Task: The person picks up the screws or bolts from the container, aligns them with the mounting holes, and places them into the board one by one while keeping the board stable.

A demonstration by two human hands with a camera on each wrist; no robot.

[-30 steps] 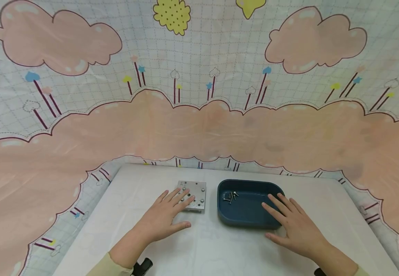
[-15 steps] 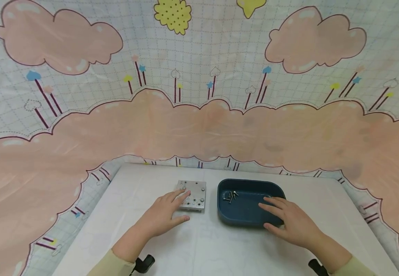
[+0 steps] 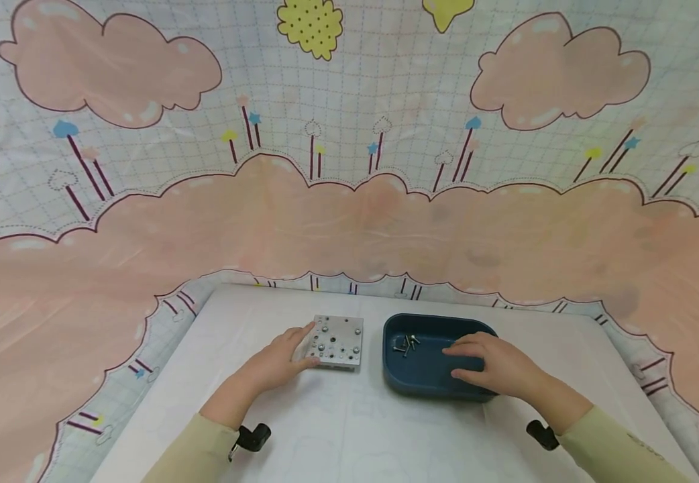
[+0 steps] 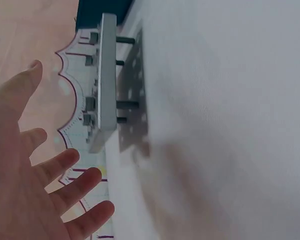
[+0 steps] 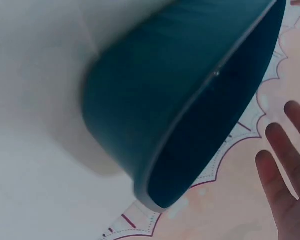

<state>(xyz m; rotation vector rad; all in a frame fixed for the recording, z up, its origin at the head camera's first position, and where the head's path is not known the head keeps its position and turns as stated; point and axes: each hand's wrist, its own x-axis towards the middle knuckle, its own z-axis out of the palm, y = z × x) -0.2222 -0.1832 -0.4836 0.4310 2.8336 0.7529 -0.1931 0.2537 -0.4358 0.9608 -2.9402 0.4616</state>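
Note:
A square silver metal plate [image 3: 345, 329] with screw heads and holes lies on the table, left of a dark blue tray [image 3: 431, 388]. Several small screws [image 3: 406, 344] rest in the tray's left part. My left hand [image 3: 272, 365] is at the plate's left side, thumb and fingertips near its edge. In the left wrist view that hand [image 4: 37, 170] has fingers spread, holding nothing, and the plate [image 4: 108, 75] is raised on thin pins. Over the tray's right end is my right hand [image 3: 503, 365], fingers loosely bent and nothing in them.
A white table [image 3: 349, 436] carries both things. Behind it hangs a curtain [image 3: 349, 228] with pink clouds. A black wrist camera [image 3: 254, 438] is strapped by the left sleeve, another black device [image 3: 541, 435] by the right.
My left hand has drawn back leftward from over the plate to its edge. My right hand has moved slightly left over the tray, its spread fingers now bent closer together. Plate and tray stay put.

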